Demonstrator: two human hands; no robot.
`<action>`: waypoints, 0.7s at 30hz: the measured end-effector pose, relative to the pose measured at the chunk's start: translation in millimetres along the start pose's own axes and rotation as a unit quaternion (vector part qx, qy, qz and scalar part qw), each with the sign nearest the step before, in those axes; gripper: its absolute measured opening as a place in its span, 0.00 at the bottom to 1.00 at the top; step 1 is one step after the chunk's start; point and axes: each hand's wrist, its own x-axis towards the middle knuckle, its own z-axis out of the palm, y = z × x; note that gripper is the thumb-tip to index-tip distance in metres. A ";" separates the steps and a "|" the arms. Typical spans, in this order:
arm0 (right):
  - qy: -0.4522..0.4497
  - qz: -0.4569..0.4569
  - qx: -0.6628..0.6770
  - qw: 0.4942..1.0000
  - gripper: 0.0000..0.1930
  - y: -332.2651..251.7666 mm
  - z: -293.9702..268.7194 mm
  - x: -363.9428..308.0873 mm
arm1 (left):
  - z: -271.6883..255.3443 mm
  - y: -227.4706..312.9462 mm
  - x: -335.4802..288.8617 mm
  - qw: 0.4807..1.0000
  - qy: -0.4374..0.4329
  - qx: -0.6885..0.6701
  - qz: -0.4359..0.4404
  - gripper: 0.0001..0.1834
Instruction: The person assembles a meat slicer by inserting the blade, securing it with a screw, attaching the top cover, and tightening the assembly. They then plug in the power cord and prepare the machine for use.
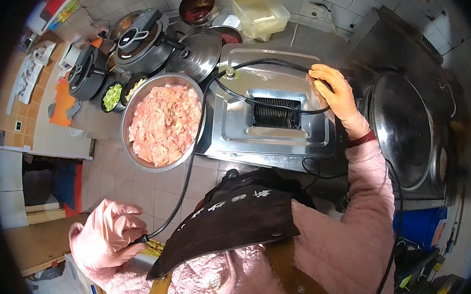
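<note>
A stainless steel meat slicer [231,130] with a dark ribbed blade slot [276,112] in its top stands on the counter ahead of me. A black power cord [263,61] loops across this top. At the slicer's far right corner my right hand [335,94], in an orange-yellow glove, is closed round part of the loop. Low on the left, my left hand [114,234], in a pale pink glove, grips the cord's black end, apart from the counter. Left of the slicer, a large metal bowl [127,139] holds sliced raw meat [165,123].
Pans, a glass lid [195,54] and dark cookers [141,45] crowd the back left, with small bowls of chopped greens [112,97] nearby. A clear plastic tub [261,17] stands by the tiled wall, below a socket [312,10]. To the right sits a large round metal wok [403,128].
</note>
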 end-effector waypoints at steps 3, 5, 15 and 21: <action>0.000 -0.008 -0.012 1.000 0.10 -4.9 -1.5 0.5 | -31.0 -3.0 46.5 0.966 -0.092 -0.040 0.237 0.16; -0.003 -0.017 -0.023 1.000 0.10 -9.8 -3.1 2.5 | -36.4 1.3 81.3 0.936 -0.131 -0.072 0.319 0.16; 0.007 -0.076 0.035 0.996 0.15 -85.4 -20.1 -20.6 | -2.0 49.2 280.7 0.780 -0.316 -0.377 0.388 0.06; -0.136 0.247 0.471 0.836 0.19 -138.2 -36.6 -78.7 | 10.6 52.1 337.6 0.780 -0.210 -0.586 0.063 0.14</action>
